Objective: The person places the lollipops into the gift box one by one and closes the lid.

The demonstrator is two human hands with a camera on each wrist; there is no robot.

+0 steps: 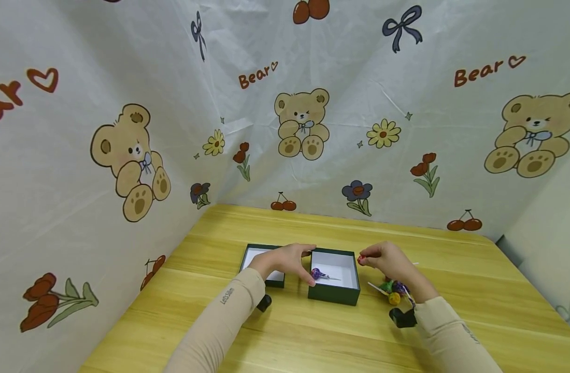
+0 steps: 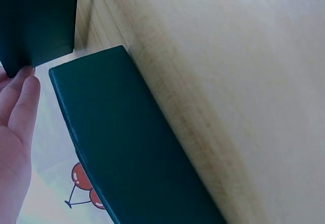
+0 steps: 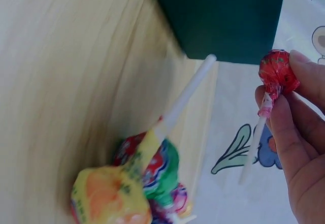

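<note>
Holding one red lollipop; three lollipops on table

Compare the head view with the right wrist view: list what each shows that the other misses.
Head view only: the left hand resting on the green box, a purple lollipop inside, and the lid beside it. Right wrist view only: the red wrapper's detail. Both: the right hand pinching the red lollipop, the lollipop pile, the table.
</note>
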